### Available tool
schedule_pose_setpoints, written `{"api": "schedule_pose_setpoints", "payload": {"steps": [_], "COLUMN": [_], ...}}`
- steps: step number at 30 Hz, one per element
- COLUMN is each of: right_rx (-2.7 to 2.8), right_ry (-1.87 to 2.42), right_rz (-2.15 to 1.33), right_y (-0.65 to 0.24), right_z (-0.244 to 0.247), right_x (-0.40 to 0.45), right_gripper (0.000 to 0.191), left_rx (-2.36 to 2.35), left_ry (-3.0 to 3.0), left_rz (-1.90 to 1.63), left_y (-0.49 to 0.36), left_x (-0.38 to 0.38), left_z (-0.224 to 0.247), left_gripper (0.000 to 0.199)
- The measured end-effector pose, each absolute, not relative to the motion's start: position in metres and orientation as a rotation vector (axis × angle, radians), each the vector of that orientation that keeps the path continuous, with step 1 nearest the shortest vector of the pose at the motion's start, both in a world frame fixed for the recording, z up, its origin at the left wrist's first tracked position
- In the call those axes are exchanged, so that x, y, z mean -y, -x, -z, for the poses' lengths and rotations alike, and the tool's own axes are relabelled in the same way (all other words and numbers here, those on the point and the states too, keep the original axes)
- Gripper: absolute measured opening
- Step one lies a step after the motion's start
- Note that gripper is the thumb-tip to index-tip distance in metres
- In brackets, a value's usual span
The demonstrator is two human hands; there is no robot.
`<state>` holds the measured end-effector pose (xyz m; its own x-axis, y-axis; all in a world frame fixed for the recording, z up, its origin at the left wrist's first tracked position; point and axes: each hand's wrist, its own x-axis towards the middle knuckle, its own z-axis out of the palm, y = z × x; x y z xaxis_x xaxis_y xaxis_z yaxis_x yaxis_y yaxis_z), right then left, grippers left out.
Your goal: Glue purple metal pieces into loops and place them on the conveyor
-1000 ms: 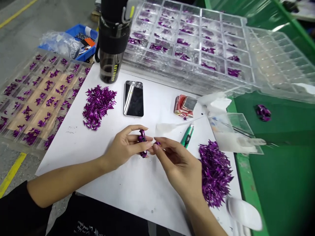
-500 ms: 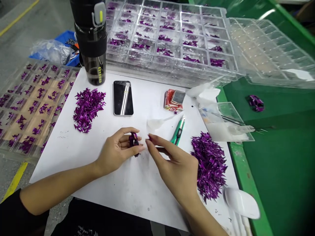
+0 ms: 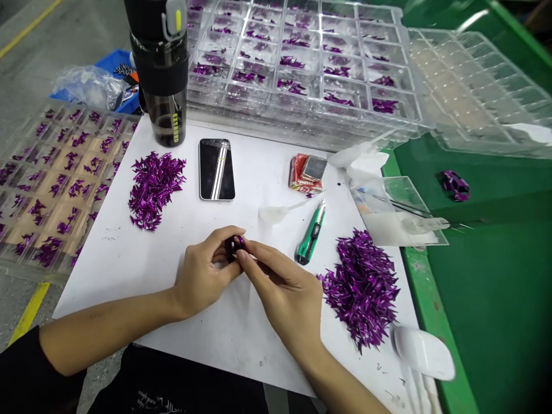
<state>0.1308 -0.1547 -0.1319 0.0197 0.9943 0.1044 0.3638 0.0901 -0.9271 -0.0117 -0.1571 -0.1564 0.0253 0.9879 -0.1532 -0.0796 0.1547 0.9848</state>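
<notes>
L hand [image 3: 202, 273] curled, fingers closed around small purple foil bundle [image 3: 235, 247], held just above white work sheet [image 3: 107, 282]; R hand [image 3: 284, 293] pressed in close, fingertips pinching at bundle's near side, exact grip partly hidden. Bundle sits between both hands, mid-sheet. Done so far, as far as visible: one finished-looking purple clump [image 3: 455, 186] on green mat, R of sheet, and purple pieces in many cells of stacked clear trays [image 3: 302, 112] & L-side clear tray [image 3: 26, 259]. Left: 2 big loose piles of purple foil spikes, one [image 3: 153, 190] L of hands, one [image 3: 360, 290] R, both plenty full. Green utility knife [image 3: 310, 236] lies untouched nr R hand, no tool in either hand.
</notes>
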Motion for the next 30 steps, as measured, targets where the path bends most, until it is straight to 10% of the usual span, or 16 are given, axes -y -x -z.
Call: {"api": "schedule_pose_setpoints", "payload": {"steps": [7,11,19,30], "right_rx": [1.595,1.525,1.781,1.411], "right_ry": [1.366,1.272,1.314,1.936], "right_rz": [-0.835,-1.238,-1.197,0.288], "right_y": [-0.143,-0.153,-0.156,-0.311], "right_z": [0.142,0.145,0.127,0.112], "right_x": [0.151,0.145,0.137,0.083], "right_gripper": [0.013,0.046,0.038,0.038], "left_rx": [-1.139,-1.050,-1.044,-1.223], "left_ry": [-1.064,-1.124,-1.137,-1.450], "left_rz": [-1.026,-0.944,-0.938,-0.966], "left_y": [0.018,0.023,0.023,0.019], "left_x": [0.151,0.147,0.150,0.157], "left_z": [0.148,0.147,0.151,0.146], "left_gripper": [0.057,0.088,0.082,0.024]}}
